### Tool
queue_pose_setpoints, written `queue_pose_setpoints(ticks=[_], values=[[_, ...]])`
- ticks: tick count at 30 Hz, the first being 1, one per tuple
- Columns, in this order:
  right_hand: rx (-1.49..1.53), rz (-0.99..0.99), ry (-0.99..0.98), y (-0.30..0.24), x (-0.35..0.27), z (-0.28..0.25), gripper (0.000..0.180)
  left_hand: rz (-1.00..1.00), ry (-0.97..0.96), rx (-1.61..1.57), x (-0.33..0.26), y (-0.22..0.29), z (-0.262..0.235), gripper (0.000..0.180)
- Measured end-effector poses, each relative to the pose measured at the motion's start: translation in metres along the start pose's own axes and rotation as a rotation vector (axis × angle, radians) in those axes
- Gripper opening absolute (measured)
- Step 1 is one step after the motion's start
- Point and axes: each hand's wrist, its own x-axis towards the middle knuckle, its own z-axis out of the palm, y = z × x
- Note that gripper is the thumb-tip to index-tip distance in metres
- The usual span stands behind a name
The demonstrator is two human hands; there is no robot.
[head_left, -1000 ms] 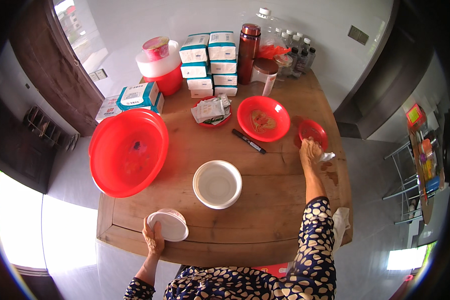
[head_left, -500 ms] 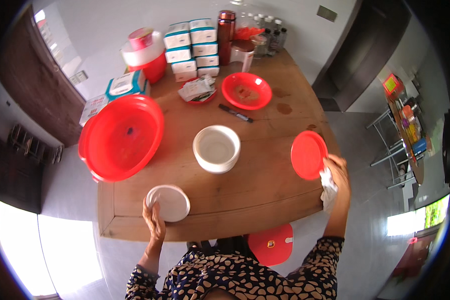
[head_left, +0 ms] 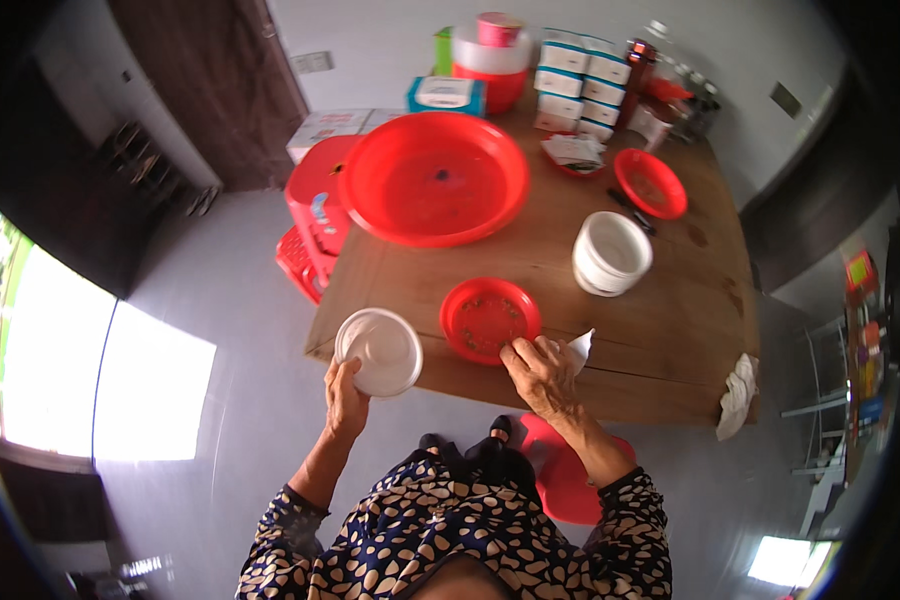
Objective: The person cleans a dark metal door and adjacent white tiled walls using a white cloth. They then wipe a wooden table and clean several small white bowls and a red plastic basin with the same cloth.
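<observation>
My left hand (head_left: pixel 346 400) grips a white bowl (head_left: pixel 380 352) by its near rim, tilted at the table's front edge. With bent fingers, my right hand (head_left: pixel 545 380) holds the near right rim of a shallow red dish (head_left: pixel 490 310). Small dark bits lie scattered in that dish. A piece of white tissue (head_left: pixel 581 350) sticks out beside the right hand; whether the fingers grip it is hidden. Beyond and to the right stands a stack of white bowls (head_left: pixel 610 262).
A large red basin (head_left: pixel 440 180) sits at the table's far left, beside a red stool (head_left: pixel 320 200). Toward the back are a red bowl (head_left: pixel 650 185), a dish with papers (head_left: pixel 574 153), stacked tissue packs (head_left: pixel 580 80) and bottles. Crumpled tissue (head_left: pixel 738 395) hangs at the right edge.
My view has swung left. The right hand has brought the red dish from the right side to near the white bowl; the crumpled tissue stays behind at the right edge. The left hand still holds the bowl.
</observation>
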Motion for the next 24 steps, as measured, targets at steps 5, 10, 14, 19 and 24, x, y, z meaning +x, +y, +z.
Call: queue_pose_setpoints(ticks=[5,10,14,19,24], values=[[0.2,0.018,-0.133,-0.028,0.016,0.015,0.04,0.012,0.032,-0.157,-0.013,0.016,-0.014,0.045],[0.577,0.122,-0.045,-0.047,0.039,-0.021,0.056,-0.052,-0.062,-0.173,-0.02,0.026,-0.012,0.042],[0.891,0.32,0.305,-0.07,0.062,-0.032,0.039,-0.164,-0.144,-0.212,-0.015,0.008,0.012,0.039],[0.573,0.029,0.344,-0.1,0.083,-0.029,0.041,-0.361,-0.3,-0.375,-0.009,-0.009,0.053,0.036],[0.962,0.195,0.171,-0.071,0.103,-0.028,0.035,-0.555,-0.561,-0.305,-0.004,0.005,0.055,0.036]])
